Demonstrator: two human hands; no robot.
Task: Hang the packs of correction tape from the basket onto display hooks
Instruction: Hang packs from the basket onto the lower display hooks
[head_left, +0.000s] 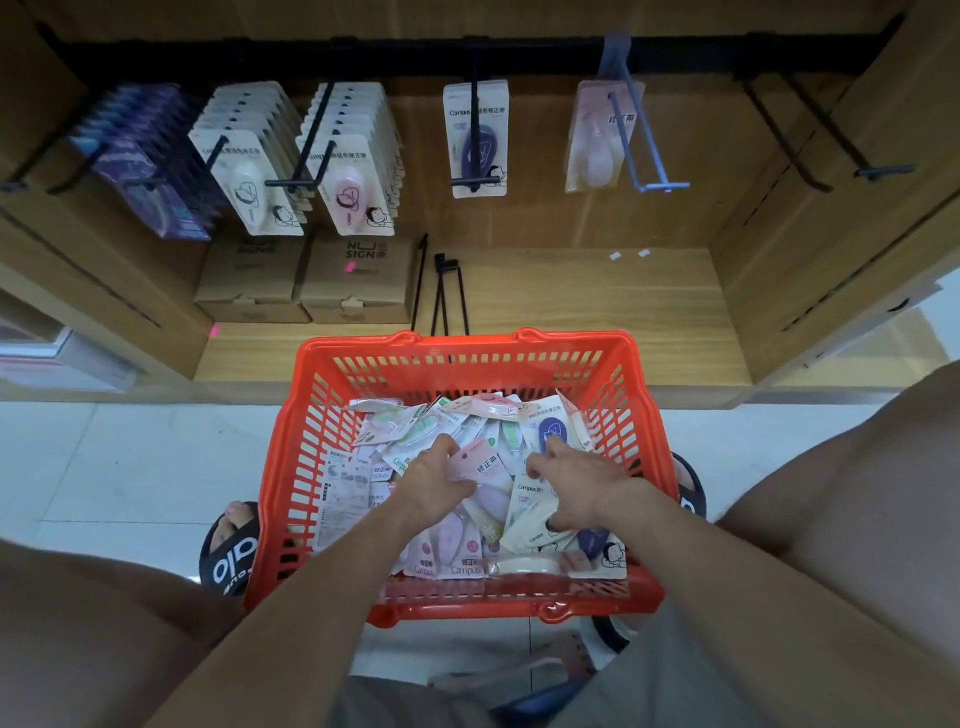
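Note:
A red plastic basket (311, 441) stands on the floor between my feet, holding several loose packs of correction tape. My left hand (431, 480) pinches a pink pack (480, 467) near the middle of the pile. My right hand (576, 483) reaches into the right side, fingers curled over a cream pack (530, 512), just below a blue-tape pack (548, 428); whether it grips is unclear. Above, black display hooks hold rows of packs: purple (150, 171), white (249, 176), pink (353, 182), one blue pack (475, 140) and a pale pink pack (597, 140) on a blue hook (644, 150).
Two black hooks (810, 135) at the far right hang bare. Two cardboard boxes (306, 280) sit on the wooden shelf under the hung packs, with loose black hooks (441, 296) lying beside them. The shelf's front edge runs just behind the basket.

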